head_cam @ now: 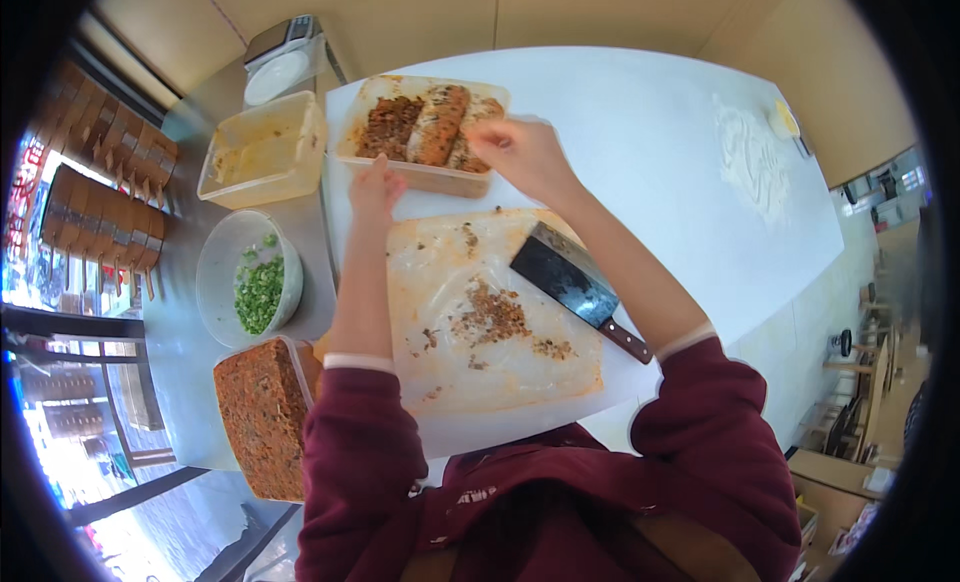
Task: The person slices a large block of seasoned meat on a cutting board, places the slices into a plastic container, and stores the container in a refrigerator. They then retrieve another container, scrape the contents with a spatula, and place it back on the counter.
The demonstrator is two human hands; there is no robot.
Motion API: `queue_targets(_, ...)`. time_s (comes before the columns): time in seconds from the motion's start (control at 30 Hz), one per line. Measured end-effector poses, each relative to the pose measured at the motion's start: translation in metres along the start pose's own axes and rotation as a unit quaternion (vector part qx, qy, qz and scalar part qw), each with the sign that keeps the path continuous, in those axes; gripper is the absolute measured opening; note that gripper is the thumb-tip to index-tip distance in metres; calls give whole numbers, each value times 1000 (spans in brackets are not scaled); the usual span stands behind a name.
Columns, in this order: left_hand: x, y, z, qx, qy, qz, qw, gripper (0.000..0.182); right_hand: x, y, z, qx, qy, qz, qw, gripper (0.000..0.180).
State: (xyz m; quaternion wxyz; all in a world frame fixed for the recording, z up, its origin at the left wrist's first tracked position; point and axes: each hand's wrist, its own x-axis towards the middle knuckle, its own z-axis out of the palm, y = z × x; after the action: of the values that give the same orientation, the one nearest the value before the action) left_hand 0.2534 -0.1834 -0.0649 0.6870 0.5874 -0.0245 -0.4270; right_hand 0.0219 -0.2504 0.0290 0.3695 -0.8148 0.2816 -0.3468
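My left hand (pixel 377 189) grips the near rim of a rectangular plastic container (pixel 420 178), its thumb over the edge. Inside are dark minced filling (pixel 388 128) at the left and two floured, stuffed-looking rolls, a middle roll (pixel 439 125) and a right roll (pixel 471 148). My right hand (pixel 525 150) is over the container's right end, beside the right roll. Its fingers are curled and blurred, and whether they touch or hold anything is unclear. Nearer to me, a cleaver (pixel 566 278) with a riveted handle lies across the right edge of a stained translucent cutting board (pixel 435 282) strewn with filling scraps (pixel 493 315).
On the left metal counter (pixel 180 297) stand a greasy plastic container (pixel 262 154), a bowl of chopped green onions (pixel 259 293), a tub of reddish mince (pixel 259 417) and a kitchen scale (pixel 281 40). Flour (pixel 754 158) is spread on the white table (pixel 637 131) at the right.
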Motion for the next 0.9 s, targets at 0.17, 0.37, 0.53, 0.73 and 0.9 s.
queue_targets(0.17,37,8,5,37,44,-23,998,18,-183,24,-54,-197,-147,131,960,18)
queue_targets(0.37,40,-5,6,-26,91,-11,995,17,-290,43,-72,-360,-184,147,903,48)
queue_targets(0.53,-17,-37,3,-118,54,-10,991,9,-308,58,-71,-382,-165,51,908,49)
queue_targets(0.73,-141,-55,-22,90,-50,16,995,13,-297,70,-106,-318,-134,-66,936,41)
queue_targets(0.9,-272,-95,-81,534,-154,154,817,54,-292,81,-151,-387,-148,-180,892,35)
